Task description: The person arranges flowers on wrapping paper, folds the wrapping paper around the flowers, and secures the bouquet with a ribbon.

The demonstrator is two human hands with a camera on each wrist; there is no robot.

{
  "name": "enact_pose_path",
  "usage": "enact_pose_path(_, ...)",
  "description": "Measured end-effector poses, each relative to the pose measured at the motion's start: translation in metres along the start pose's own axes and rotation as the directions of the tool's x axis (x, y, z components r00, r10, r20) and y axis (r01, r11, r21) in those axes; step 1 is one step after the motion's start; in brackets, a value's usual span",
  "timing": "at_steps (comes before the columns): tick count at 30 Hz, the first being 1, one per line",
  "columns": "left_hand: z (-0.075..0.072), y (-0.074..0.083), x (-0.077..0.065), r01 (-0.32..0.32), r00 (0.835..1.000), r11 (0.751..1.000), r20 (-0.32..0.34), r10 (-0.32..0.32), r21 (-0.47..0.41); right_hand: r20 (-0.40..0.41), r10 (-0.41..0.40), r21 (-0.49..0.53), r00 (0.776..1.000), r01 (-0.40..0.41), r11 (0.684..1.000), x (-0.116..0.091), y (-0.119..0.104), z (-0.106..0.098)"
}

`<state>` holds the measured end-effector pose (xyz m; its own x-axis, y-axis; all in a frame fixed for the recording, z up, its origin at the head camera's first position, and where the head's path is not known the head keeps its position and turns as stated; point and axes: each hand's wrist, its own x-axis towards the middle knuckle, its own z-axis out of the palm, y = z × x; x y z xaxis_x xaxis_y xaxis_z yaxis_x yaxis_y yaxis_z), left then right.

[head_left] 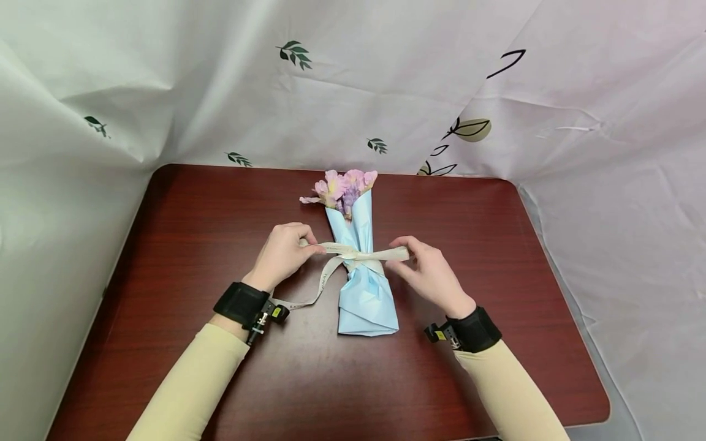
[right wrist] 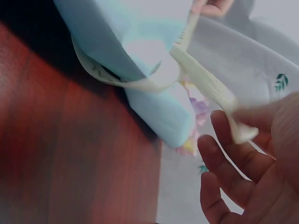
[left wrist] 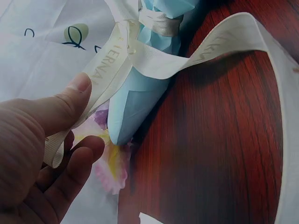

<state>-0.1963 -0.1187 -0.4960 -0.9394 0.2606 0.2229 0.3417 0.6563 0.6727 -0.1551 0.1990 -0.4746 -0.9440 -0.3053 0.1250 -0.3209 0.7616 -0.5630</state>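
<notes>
A bouquet wrapped in light blue paper [head_left: 368, 300] lies on the table, its pink and purple flowers [head_left: 353, 184] toward the far edge. Cream ribbon [left wrist: 105, 65] with printed lettering circles its middle and crosses in a knot at the front. My left hand [head_left: 284, 252] pinches a stretch of this ribbon between thumb and fingers, left of the knot. Right of the knot, my right hand [head_left: 429, 272] holds a folded ribbon piece [right wrist: 205, 81] between thumb and index finger, the other fingers loosely bent. A loose ribbon tail [left wrist: 226, 35] curves down toward the left wrist.
The dark red wooden table [head_left: 187, 220] has rounded corners. White cloth [head_left: 331, 104] with leaf prints hangs behind it and at both sides. Each wrist wears a black strap with a small camera, the left strap [head_left: 241, 303] near the ribbon tail.
</notes>
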Motion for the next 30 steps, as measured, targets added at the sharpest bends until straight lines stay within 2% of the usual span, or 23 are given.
enact_pose_path(2,0.001,0.000,0.000,-0.004,1.000,1.000,-0.007,0.004,0.005,0.012,0.001,0.006,1.000,-0.001,1.000,0.000,0.001,0.006)
enact_pose_path(4,0.003,0.000,0.000,-0.012,1.000,1.000,-0.012,0.012,0.009,-0.014,-0.006,0.001,1.000,0.006,1.000,0.000,0.000,0.011)
enact_pose_path(9,0.003,-0.002,-0.001,-0.021,0.999,1.000,-0.024,0.021,0.018,-0.167,-0.066,-0.032,0.984,0.061,0.998,0.001,-0.003,0.012)
enact_pose_path(11,0.003,-0.003,-0.001,-0.018,0.999,1.000,-0.031,0.019,0.018,-0.199,-0.087,-0.052,0.976,0.078,0.996,0.002,-0.004,0.009)
enact_pose_path(14,0.002,-0.005,-0.001,-0.016,0.999,1.000,-0.033,0.017,0.017,-0.192,-0.103,-0.081,0.976,0.089,0.993,0.002,-0.005,0.004)
enact_pose_path(20,0.002,-0.005,-0.001,-0.026,0.999,1.000,-0.032,0.026,0.011,-0.106,-0.128,-0.138,0.986,0.113,0.984,0.000,-0.005,-0.001)
enact_pose_path(24,0.003,-0.006,-0.001,-0.029,0.999,0.999,-0.035,0.029,0.016,-0.108,-0.098,-0.097,0.989,0.087,0.991,-0.004,-0.003,-0.001)
enact_pose_path(30,0.005,-0.008,-0.002,-0.021,0.999,0.999,-0.030,0.022,0.027,-0.194,0.057,-0.014,0.979,-0.061,0.998,-0.008,0.002,0.000)
